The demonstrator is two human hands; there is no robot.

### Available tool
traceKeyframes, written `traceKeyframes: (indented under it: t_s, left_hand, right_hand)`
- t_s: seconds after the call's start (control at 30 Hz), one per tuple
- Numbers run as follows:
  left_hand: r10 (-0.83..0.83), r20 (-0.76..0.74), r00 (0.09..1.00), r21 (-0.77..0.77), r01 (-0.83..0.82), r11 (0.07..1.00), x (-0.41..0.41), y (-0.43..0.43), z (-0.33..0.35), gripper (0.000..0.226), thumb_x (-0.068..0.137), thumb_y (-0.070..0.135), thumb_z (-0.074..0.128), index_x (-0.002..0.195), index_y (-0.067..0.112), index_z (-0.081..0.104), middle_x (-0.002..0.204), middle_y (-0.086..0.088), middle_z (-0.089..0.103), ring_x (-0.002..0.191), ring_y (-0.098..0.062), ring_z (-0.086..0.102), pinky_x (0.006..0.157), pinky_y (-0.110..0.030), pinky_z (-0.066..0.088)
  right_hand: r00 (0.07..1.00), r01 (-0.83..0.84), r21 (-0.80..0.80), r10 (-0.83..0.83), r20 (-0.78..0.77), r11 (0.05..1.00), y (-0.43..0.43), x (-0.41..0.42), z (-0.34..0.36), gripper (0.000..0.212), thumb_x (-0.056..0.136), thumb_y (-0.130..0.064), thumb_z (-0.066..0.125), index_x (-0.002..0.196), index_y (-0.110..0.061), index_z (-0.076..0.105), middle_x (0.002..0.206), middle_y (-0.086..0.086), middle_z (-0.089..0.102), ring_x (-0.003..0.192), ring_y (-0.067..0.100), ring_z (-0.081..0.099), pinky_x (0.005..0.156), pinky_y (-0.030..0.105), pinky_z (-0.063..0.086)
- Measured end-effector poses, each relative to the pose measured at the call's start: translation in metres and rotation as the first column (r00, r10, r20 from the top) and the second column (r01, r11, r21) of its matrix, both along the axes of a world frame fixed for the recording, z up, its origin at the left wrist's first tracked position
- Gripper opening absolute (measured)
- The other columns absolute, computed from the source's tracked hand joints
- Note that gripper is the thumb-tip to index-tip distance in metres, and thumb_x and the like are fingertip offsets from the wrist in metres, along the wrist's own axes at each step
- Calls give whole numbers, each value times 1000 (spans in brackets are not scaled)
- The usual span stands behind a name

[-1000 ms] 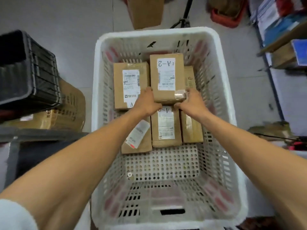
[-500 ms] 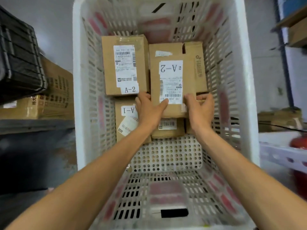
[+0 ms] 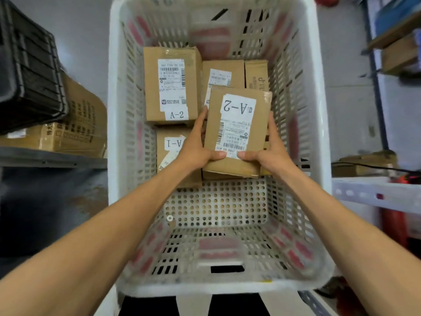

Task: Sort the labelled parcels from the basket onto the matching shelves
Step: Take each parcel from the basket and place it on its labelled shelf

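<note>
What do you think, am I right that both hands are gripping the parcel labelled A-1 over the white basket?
Not quite. The head view shows the left hand and right hand gripping a cardboard parcel whose label reads A-2, not A-1, over the white basket. The A-1 parcel lies in the basket, partly behind the left hand.

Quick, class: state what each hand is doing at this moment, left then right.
Left hand: grips the left edge of the brown cardboard parcel with the upside-down A-2 label.
Right hand: grips the right edge of that parcel.
</note>
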State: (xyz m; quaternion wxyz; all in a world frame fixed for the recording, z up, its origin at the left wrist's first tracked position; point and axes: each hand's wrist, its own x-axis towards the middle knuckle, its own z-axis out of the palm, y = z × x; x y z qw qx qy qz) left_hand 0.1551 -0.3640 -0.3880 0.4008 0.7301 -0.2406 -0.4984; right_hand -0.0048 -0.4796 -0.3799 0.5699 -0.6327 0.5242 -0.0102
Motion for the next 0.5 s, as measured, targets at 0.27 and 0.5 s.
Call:
traceKeyframes:
  t_s: [0.27, 0.5]
  left_hand:
    - [-132, 165, 977, -142, 156, 977, 28, 17, 119, 134, 56, 10, 91, 152, 38, 1, 141, 11, 38, 121, -7, 43, 101, -33, 43]
    - [-201, 264, 943, -317, 282, 906, 35, 50, 231, 120, 68, 9, 84, 152, 38, 2, 140, 10, 45, 113, 8, 49, 87, -9, 43]
  right_hand:
    - [979, 43, -178, -6, 202, 983, 35, 6, 121, 121, 64, -6, 86, 152, -39, 9, 144, -16, 41, 127, 5, 40, 104, 30, 37]
    - [924, 215, -302, -94, 370, 929, 95, 1, 234, 120, 64, 0, 84, 153, -36, 10, 142, -10, 44, 118, 0, 48, 94, 16, 46]
